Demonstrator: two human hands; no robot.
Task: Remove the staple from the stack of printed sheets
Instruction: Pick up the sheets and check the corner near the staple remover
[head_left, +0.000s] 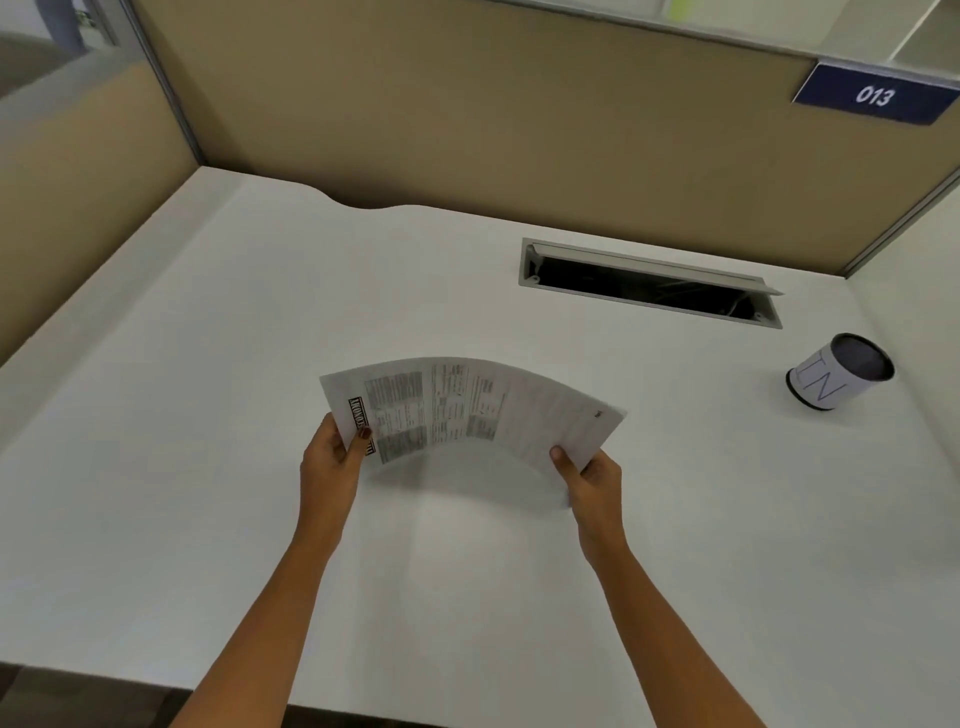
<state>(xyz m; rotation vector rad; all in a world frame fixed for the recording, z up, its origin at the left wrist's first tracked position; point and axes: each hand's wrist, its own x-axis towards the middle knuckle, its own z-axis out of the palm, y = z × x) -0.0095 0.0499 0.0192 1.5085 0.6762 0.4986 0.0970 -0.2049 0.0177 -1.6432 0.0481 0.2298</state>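
A stack of printed sheets arches upward above the white desk, held at both short ends. My left hand pinches the left end, thumb on top over a black title bar. At the right end, my right hand grips the near corner with the thumb on the page. A small dark mark sits near the far right corner of the top sheet; I cannot tell if it is the staple.
A white-wrapped cylindrical cup with a dark opening lies tilted at the right of the desk. An open cable slot is cut into the desk behind the sheets. Tan partition walls enclose the back and left.
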